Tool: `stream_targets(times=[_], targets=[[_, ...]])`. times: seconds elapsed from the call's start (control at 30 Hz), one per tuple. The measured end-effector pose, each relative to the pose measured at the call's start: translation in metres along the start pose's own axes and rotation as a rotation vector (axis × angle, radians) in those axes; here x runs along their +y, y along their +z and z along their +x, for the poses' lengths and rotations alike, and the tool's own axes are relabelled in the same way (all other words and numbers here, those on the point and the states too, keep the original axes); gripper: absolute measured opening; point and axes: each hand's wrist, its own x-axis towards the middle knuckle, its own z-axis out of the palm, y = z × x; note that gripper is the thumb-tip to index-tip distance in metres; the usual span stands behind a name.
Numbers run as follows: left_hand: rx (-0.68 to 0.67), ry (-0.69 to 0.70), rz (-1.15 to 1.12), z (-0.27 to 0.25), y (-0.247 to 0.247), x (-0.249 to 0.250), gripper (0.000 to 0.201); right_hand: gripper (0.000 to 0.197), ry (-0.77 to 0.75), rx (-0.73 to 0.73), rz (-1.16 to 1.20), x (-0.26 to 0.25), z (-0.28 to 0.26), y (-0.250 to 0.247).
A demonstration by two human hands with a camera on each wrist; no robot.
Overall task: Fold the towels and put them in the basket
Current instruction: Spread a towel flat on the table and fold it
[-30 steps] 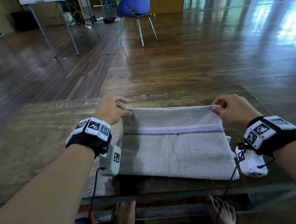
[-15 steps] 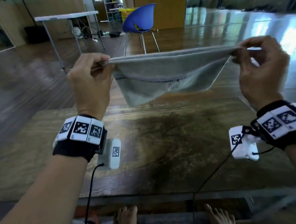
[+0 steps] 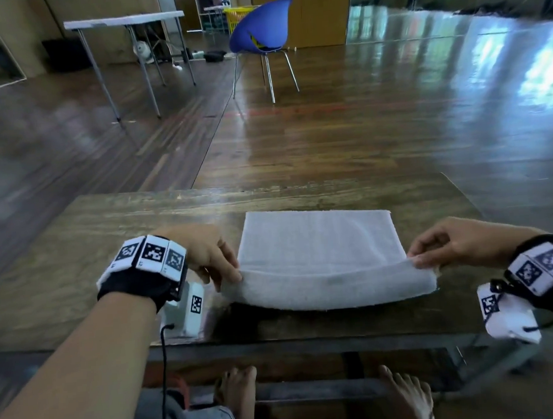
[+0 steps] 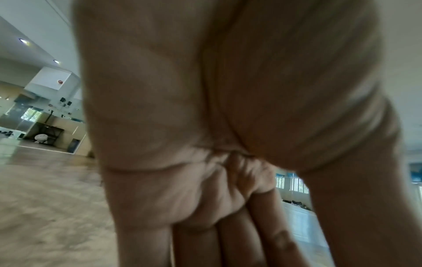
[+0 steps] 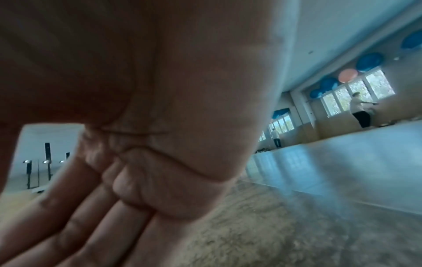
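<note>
Towel [image 3: 317,245] folded on table [image 3: 106,227], no basket contents seen.
Your L hand [image 3: 206,256] & R hand [image 3: 457,245] each pinch a near corner, edge lifted.

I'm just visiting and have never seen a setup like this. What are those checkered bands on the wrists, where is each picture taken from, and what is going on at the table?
There is no robot here: a person works with bare hands. The big picture comes from a camera worn on the head, looking down. The other two come from small white cameras strapped under each wrist, so they mostly show a blurry palm and fingers up close. The checkered wristbands carry printed black-and-white patterns, probably so the wrists can be tracked.

On the wooden table lies one grey towel, already folded over. The left hand pinches its near left corner and the right hand pinches its near right corner, lifting that edge slightly. A blue chair stands behind on the floor, with a yellow basket behind it.
</note>
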Motion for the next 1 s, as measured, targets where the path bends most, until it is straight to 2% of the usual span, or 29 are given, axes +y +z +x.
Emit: stream_targets(times=[0.07,0.17,0.2,0.3,0.43,0.53,0.7,0.8,0.93,1.0], targets=[[0.029,0.012,0.015,0.003,-0.004,0.005,0.01,0.021,-0.04,0.057,-0.019,0.001,0.006,-0.003],[0.276,0.082,0.126,0.015,-0.011,0.013,0.013,0.003,-0.135,0.324,-0.138,0.004,0.02,-0.007],[0.37,0.105,0.16,0.021,-0.012,0.015,0.013,0.007,-0.154,0.423,-0.17,0.005,0.027,-0.008],[0.596,0.152,0.197,0.043,-0.011,0.023,0.011,0.01,-0.137,0.639,-0.266,0.006,0.051,-0.005],[0.79,0.121,0.166,0.075,0.0,0.027,0.01,0.013,-0.051,0.859,-0.293,0.002,0.082,0.004],[0.855,0.091,0.17,0.091,0.003,0.022,0.01,0.011,0.021,0.861,-0.301,0.002,0.101,0.009],[0.785,0.047,0.234,0.105,0.006,0.018,0.016,0.015,0.116,0.745,-0.315,0.007,0.113,0.01],[0.759,0.037,0.237,0.104,0.005,0.016,0.016,0.015,0.108,0.693,-0.304,0.006,0.109,0.01],[0.692,0.038,0.222,0.098,0.006,0.014,0.016,0.016,0.097,0.699,-0.287,0.001,0.101,0.011],[0.708,0.064,0.24,0.092,0.006,0.017,0.014,0.014,0.084,0.72,-0.278,-0.005,0.094,0.009]])
